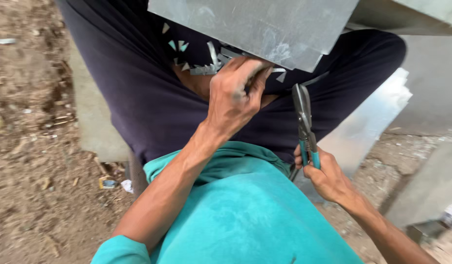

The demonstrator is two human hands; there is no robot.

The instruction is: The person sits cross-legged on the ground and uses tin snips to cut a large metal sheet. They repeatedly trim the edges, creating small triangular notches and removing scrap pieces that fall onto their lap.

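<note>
Gripping sheet-metal panel [265, 27] at its notched lower edge, left hand [233, 95] fingers curled onto it. Right hand [323, 176] clenched on tin snips [304, 124], blades closed, beside left fingertips. Likely mid-notching; next cut needs blade realignment.

Grey metal sheet [265, 24]; teal-handled snips [305, 128] upright

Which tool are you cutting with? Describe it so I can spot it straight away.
Start at the big grey sheet of metal lying over the dark trousers. Just below its lower right corner, the right hand grips a pair of tin snips, blades pointing up. They stand out by their teal handles and dull grey blades; the nearby metal offcuts are loose scraps.
</note>
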